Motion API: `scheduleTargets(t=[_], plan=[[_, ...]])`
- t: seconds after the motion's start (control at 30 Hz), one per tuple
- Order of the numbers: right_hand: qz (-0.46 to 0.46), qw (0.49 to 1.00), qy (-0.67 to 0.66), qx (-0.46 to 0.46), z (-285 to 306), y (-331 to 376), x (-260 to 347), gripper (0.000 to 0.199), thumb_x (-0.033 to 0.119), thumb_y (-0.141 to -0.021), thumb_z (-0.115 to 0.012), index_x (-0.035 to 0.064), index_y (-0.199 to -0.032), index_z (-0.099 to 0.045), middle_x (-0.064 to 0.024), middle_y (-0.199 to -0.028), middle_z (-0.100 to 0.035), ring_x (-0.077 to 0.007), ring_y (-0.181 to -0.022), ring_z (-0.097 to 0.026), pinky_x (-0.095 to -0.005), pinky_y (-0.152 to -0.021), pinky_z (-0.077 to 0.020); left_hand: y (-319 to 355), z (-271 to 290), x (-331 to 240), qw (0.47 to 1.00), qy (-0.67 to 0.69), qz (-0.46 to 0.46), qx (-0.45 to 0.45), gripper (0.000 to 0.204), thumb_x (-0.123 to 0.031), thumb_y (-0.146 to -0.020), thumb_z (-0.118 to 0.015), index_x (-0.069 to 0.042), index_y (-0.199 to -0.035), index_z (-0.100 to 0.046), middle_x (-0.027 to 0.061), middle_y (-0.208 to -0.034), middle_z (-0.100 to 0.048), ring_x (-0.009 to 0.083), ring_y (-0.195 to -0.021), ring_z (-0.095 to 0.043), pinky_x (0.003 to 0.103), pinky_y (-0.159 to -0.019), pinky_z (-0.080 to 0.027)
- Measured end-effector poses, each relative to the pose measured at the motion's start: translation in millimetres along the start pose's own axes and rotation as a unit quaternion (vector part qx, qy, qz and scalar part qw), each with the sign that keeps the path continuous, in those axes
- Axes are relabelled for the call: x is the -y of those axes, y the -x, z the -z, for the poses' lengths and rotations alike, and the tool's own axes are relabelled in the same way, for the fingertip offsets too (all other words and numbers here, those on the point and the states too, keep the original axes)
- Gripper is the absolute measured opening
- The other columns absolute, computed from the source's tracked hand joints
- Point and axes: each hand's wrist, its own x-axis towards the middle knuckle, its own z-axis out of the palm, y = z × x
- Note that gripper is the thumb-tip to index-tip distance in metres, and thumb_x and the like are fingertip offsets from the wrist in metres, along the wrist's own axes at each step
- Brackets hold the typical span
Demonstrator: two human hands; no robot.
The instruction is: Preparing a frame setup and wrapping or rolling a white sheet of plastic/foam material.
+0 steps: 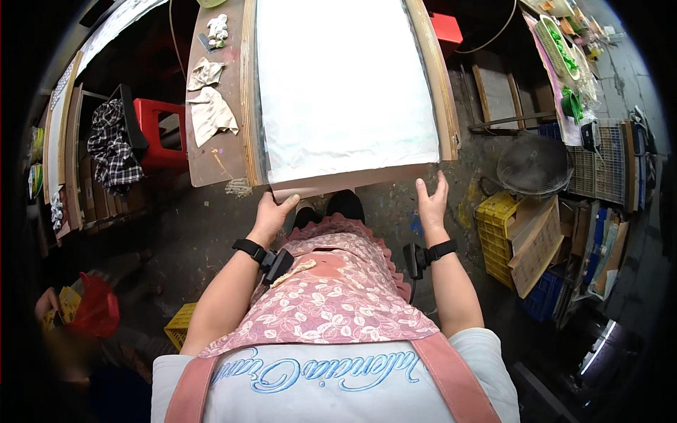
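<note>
A person in a floral apron stood at the near end of a wooden workbench (211,162), both hands on the near edge of a wide white sheet (345,92) that lay flat inside a pale wooden frame (248,92). The left hand (271,215) pinched the sheet's left corner, thumb over its lip; the right hand (431,201) lay open, fingers spread against the right corner. The sheet looked thin, light and limp, likely to sag or crease unless held by both near corners together. Crumpled rags (210,109) lay on the bench to the left, a yellow crate (497,233) to the right.
</note>
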Motion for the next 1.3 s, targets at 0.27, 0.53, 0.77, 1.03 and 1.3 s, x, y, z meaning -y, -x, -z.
scheduleTargets(t=[0.27,0.53,0.77,1.03,1.3], plan=[[-0.088,0.944,-0.283,0.145,-6.9,-30.4,-19.7,0.063,0.021,-0.067,-0.070,-0.0022,-0.115,-0.035,-0.0139,-0.114,-0.043,-0.0210,-0.107,-0.039,-0.0304,-0.090,-0.0314,-3.4,-4.9,28.7,0.998,0.024,-0.052,-0.028,0.042,-0.026,-0.075,-0.063,0.008,-0.093,-0.047,0.0131,-0.092,-0.056,0.0167,-0.086,-0.052,0.028,-0.075,-0.041],[0.013,0.984,-0.147,0.099,1.5,-12.1,-22.2,0.054,0.041,-0.070,-0.065,-0.0028,-0.097,-0.046,-0.0144,-0.086,-0.057,-0.0230,-0.082,-0.054,-0.0323,-0.072,-0.0417,-24.6,-10.5,37.1,0.993,0.067,-0.078,-0.054,0.030,-0.004,-0.073,-0.052,0.005,-0.101,-0.046,0.0127,-0.100,-0.053,0.0162,-0.090,-0.051,0.025,-0.080,-0.038],[0.033,0.981,-0.124,0.144,-7.9,-29.2,-30.1,0.058,0.044,-0.071,-0.062,-0.0031,-0.100,-0.042,-0.0182,-0.080,-0.057,-0.0275,-0.076,-0.057,-0.0347,-0.067,-0.0442,2.4,-39.5,23.5,0.979,-0.007,-0.047,-0.198,0.047,-0.012,-0.078,-0.056,0.005,-0.115,-0.032,0.0144,-0.106,-0.048,0.0196,-0.097,-0.048,0.027,-0.083,-0.037],[-0.075,0.892,-0.353,0.270,-40.8,-69.3,-40.8,0.044,0.005,-0.071,-0.056,-0.0115,-0.108,-0.039,-0.0175,-0.108,-0.048,-0.0236,-0.100,-0.048,-0.0294,-0.083,-0.0396,11.1,-39.5,6.8,0.955,-0.149,-0.159,-0.203,0.047,-0.031,-0.078,-0.059,0.005,-0.098,-0.038,0.0176,-0.086,-0.054,0.0246,-0.078,-0.054,0.032,-0.067,-0.042],[-0.106,0.922,0.007,0.373,-10.8,-106.6,9.4,0.043,0.021,-0.072,-0.049,-0.0018,-0.109,-0.049,-0.0183,-0.106,-0.051,-0.0257,-0.098,-0.047,-0.0345,-0.078,-0.0384,-20.3,-19.6,-23.3,0.973,-0.190,-0.013,-0.134,0.062,-0.041,-0.073,-0.060,0.012,-0.099,-0.042,0.0231,-0.095,-0.051,0.0234,-0.088,-0.050,0.032,-0.076,-0.040]])
